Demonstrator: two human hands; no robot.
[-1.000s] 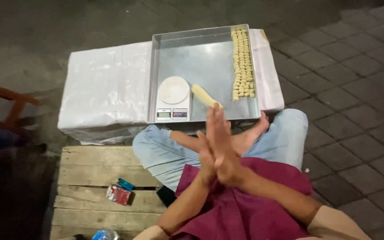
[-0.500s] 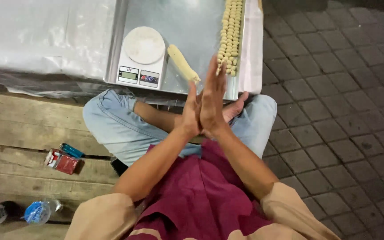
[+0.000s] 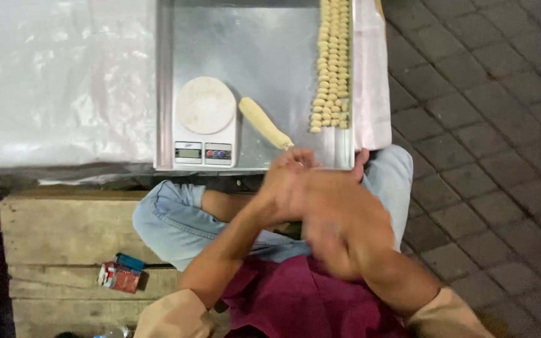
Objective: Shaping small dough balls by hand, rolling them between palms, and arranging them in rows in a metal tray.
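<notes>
My left hand (image 3: 289,183) and my right hand (image 3: 345,228) meet palm against palm over my lap, both blurred by motion. Whatever lies between the palms is hidden. Just beyond them a steel tray (image 3: 270,56) holds a white kitchen scale (image 3: 206,122) with a round platform. A pale log of dough (image 3: 264,123) lies next to the scale, its near end close to my left fingers. Rows of several small dough pieces (image 3: 333,62) run along the tray's right side.
The tray rests on a surface covered in clear plastic sheet (image 3: 64,81). I sit cross-legged in jeans on a wooden pallet (image 3: 64,231); a red pack with a blue lighter (image 3: 119,275) lies on it. Brick paving (image 3: 489,125) lies to the right.
The hands were upright with palms pressed flat; now they have dropped lower and slid across each other, right hand nearer me. The camera has moved closer over the tray.
</notes>
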